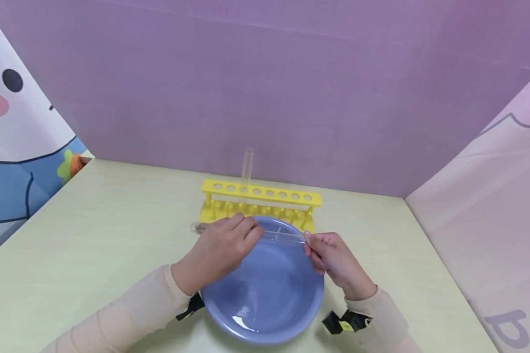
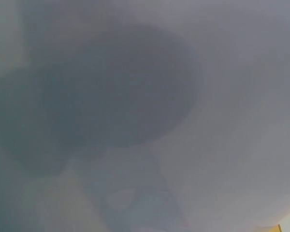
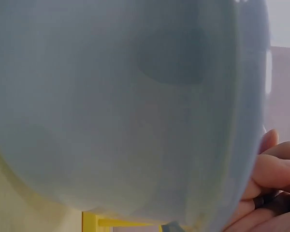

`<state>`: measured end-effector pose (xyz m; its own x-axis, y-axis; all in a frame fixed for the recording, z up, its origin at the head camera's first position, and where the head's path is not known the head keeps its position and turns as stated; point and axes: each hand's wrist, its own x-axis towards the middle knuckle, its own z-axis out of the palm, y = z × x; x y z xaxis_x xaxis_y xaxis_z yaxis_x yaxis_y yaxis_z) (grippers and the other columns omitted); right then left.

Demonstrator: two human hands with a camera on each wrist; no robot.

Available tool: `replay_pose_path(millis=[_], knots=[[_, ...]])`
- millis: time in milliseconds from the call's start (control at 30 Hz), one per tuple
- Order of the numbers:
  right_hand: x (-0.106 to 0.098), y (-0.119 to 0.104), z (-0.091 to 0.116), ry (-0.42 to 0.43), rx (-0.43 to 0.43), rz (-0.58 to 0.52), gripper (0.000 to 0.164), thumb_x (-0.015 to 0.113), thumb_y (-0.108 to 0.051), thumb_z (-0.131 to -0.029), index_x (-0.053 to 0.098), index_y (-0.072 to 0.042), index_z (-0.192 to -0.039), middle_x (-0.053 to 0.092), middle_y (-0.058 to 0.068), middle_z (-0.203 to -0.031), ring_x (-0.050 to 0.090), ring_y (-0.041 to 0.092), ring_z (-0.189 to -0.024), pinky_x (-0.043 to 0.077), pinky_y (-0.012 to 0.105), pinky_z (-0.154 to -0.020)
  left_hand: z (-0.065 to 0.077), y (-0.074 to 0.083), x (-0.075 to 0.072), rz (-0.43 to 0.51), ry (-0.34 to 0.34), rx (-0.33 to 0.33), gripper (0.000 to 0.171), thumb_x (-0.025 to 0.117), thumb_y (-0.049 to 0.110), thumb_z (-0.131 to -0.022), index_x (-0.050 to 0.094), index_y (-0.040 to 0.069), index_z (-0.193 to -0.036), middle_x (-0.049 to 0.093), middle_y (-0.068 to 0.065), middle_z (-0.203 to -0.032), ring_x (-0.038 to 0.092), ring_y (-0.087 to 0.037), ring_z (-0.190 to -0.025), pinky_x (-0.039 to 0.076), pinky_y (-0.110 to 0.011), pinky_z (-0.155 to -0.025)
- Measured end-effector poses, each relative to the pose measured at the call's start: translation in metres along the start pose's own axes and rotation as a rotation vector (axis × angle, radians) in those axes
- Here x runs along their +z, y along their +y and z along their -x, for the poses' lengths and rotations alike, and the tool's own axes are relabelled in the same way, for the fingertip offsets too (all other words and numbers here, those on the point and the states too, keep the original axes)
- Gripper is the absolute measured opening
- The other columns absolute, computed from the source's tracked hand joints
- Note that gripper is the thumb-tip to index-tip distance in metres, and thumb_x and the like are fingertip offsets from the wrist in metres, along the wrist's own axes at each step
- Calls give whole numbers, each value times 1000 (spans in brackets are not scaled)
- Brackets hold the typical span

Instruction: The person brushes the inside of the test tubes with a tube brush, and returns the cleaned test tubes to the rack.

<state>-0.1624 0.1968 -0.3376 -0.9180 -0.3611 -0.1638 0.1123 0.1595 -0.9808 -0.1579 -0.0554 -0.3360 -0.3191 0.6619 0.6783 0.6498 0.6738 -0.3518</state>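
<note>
Over the far part of a blue basin point(image 1: 269, 294), a clear test tube point(image 1: 284, 237) lies roughly level between both hands. My left hand point(image 1: 221, 250) grips it with curled fingers, hiding its middle. Greyish bristles of a test tube brush point(image 1: 199, 227) show in the tube's left end, beyond that hand. At the right end my right hand point(image 1: 333, 257) pinches the thin handle of the brush with thumb and fingers, by the tube's mouth. In the right wrist view its curled fingers point(image 3: 280, 169) show beside the basin wall point(image 3: 135, 121). The left wrist view is mostly a grey blur.
Just behind the basin stands a yellow test tube rack point(image 1: 265, 191), with another clear test tube point(image 1: 248, 164) upright in it. The pale table point(image 1: 115, 235) meets a purple backdrop point(image 1: 265, 88) at the back, and printed cloths hang at both sides.
</note>
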Motion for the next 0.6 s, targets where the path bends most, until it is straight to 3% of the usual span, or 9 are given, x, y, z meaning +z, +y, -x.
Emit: replay_pose_path(millis=[167, 267, 467, 600], knots=[[-1, -2, 0, 19, -17, 38, 42, 41, -21, -102, 50, -5, -63, 31, -7, -44, 28, 5, -38, 28, 20, -42, -1, -1, -2, 25, -24, -13, 21, 47, -6, -81, 60, 7, -91, 63, -5, -91, 59, -18, -78, 50, -23, -59], [-2, -3, -1, 32, -34, 64, 42, 41, -20, -102, 48, -1, -64, 31, -6, -45, 29, 6, -39, 29, 20, -42, -2, -2, -4, 47, -54, -28, 23, 59, -6, -75, 60, 7, -93, 63, -5, -91, 59, -18, -79, 51, -23, -60], [-3, -6, -2, 49, -88, 104, 44, 41, -17, -101, 42, 16, -71, 31, -6, -46, 29, 6, -40, 30, 18, -41, -2, -2, -5, 70, -95, -51, 26, 65, -4, -74, 61, 8, -97, 63, -4, -91, 59, -18, -79, 51, -22, -61], [-3, -7, -2, 51, -139, 127, 45, 42, -16, -101, 40, 19, -73, 32, -6, -48, 29, 7, -41, 31, 20, -40, -3, -3, -5, 74, -102, -68, 27, 66, -4, -73, 62, 8, -97, 64, -4, -91, 59, -18, -79, 51, -22, -58]])
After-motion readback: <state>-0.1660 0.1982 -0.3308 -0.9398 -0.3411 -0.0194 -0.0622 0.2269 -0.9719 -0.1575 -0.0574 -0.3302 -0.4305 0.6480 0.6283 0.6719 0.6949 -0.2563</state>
